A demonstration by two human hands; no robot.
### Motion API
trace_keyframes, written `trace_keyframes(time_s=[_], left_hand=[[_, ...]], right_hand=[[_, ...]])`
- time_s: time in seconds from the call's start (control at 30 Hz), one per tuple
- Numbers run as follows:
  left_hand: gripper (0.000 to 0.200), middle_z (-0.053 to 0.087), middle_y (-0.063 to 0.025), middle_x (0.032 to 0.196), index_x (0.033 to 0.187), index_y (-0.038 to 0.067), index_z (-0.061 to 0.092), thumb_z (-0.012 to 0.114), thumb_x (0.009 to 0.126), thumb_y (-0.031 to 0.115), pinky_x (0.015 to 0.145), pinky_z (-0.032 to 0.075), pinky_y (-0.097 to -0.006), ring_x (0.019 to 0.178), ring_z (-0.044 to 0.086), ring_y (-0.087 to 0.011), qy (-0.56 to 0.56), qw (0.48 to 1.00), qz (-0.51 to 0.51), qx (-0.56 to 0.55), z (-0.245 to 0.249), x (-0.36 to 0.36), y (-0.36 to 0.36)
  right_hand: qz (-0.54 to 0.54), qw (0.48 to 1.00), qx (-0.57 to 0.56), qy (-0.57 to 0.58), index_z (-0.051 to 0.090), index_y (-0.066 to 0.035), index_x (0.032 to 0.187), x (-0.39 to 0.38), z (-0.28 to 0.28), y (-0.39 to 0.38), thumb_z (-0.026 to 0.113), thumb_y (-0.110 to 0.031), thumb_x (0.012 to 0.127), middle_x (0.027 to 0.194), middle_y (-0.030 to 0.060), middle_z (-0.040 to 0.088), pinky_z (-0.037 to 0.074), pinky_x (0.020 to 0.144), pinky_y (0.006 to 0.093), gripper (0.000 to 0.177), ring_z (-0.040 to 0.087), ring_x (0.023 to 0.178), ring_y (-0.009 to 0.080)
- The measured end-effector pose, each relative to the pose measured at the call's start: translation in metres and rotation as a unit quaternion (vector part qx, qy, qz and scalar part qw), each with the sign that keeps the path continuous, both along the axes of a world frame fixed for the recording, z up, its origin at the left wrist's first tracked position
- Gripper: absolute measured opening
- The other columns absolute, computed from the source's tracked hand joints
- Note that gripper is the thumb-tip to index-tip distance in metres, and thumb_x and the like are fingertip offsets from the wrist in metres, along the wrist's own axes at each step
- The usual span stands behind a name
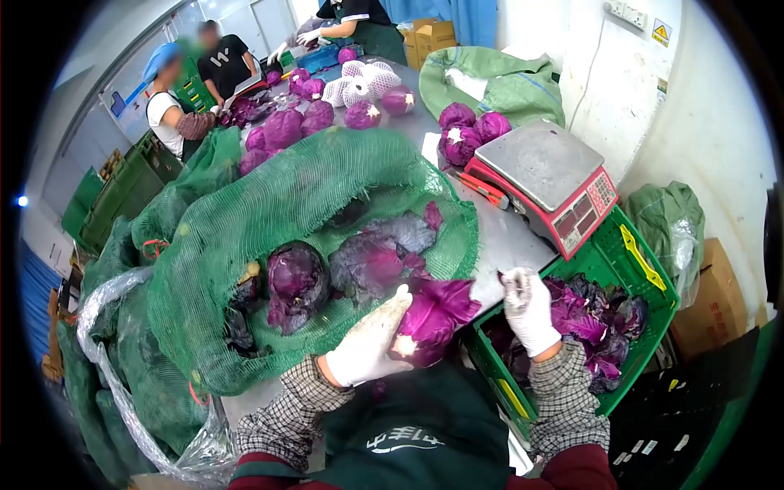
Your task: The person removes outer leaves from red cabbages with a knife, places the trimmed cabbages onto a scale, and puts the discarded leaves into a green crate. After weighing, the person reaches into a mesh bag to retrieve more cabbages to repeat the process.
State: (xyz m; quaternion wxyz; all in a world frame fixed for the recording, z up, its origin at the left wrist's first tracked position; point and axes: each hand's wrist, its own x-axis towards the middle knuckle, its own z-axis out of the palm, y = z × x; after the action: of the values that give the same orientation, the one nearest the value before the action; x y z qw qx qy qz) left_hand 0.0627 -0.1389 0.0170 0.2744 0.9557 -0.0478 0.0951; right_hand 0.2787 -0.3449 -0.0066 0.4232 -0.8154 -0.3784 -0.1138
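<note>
A purple cabbage [426,333] with one outer leaf standing away from its head rests in my left hand [371,336], gloved in white, its fingers curled around the side. My right hand [529,309], also white-gloved, is just to the right of that leaf, above the edge of a green crate [653,314]. Its fingers are bent together; a small dark bit shows at the tips, too small to name. Loose purple leaves [584,322] fill the crate. A green mesh bag [237,204] lies open in front of me, with another cabbage [298,278] and dark leaves inside.
A red scale [543,175] stands on the metal table, with orange-handled cutters [483,188] beside it. Several cabbages [282,128] sit farther back, some in white foam nets [363,82]. Other people [229,61] work at the far end. Filled mesh bags [114,343] stand at left.
</note>
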Motion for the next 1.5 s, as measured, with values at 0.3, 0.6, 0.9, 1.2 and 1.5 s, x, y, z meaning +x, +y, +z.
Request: trace_keyframes(time_s=[0.3,0.6,0.9,1.2,1.5], left_hand=[[0.108,0.04,-0.0284,0.14,0.136,-0.01,0.034,0.079,0.064,0.056,0.109,0.033,-0.0412,0.13,0.04,-0.0393,0.077,0.993,0.073,0.04,0.017,0.023,-0.008],[0.103,0.033,-0.0275,0.143,0.14,-0.004,0.029,0.084,0.064,0.038,0.11,0.033,-0.0392,0.134,0.036,-0.0391,0.03,0.998,0.047,-0.016,0.008,-0.016,0.003],[0.119,0.026,-0.0303,0.145,0.144,0.002,0.032,0.084,0.052,0.057,0.09,0.049,-0.0458,0.114,0.048,-0.0433,0.038,0.978,0.179,0.096,0.024,-0.018,-0.03],[0.108,0.041,-0.0403,0.129,0.138,-0.01,0.032,0.08,0.061,0.048,0.078,0.051,-0.0436,0.097,0.055,-0.0406,0.079,0.953,0.211,0.202,0.032,0.01,-0.063],[0.089,0.043,-0.0397,0.124,0.13,-0.012,0.041,0.073,0.069,0.043,0.074,0.051,-0.0426,0.09,0.056,-0.0383,0.007,0.945,0.231,0.233,0.016,0.021,-0.072]], right_hand=[[0.133,0.944,0.06,0.296,0.057,0.001,0.119,-0.04,-0.001,-0.005,0.072,-0.01,0.079,0.108,0.015,0.061,0.05,0.081,0.0334,0.044,0.061,0.093,0.0232],[0.096,0.991,0.002,0.094,0.063,0.003,0.094,-0.036,-0.004,0.031,0.06,-0.018,0.088,0.085,0.0211,0.064,0.052,0.069,0.0396,0.022,0.063,0.078,0.0381],[-0.103,0.99,-0.023,0.091,0.036,0.006,0.139,0.004,-0.033,-0.068,0.061,-0.012,0.091,0.128,0.0256,0.053,0.046,0.097,0.0343,0.058,0.057,0.114,0.0299],[0.171,0.976,-0.014,0.132,0.035,0.013,0.136,-0.114,0.004,0.0,0.044,-0.018,0.098,0.129,0.0326,0.048,0.041,0.103,0.0376,0.05,0.05,0.122,0.041],[0.13,0.98,-0.048,0.141,0.032,0.011,0.138,-0.125,-0.002,0.007,0.041,-0.017,0.098,0.132,0.0323,0.046,0.044,0.099,0.0387,0.05,0.05,0.121,0.0411]])
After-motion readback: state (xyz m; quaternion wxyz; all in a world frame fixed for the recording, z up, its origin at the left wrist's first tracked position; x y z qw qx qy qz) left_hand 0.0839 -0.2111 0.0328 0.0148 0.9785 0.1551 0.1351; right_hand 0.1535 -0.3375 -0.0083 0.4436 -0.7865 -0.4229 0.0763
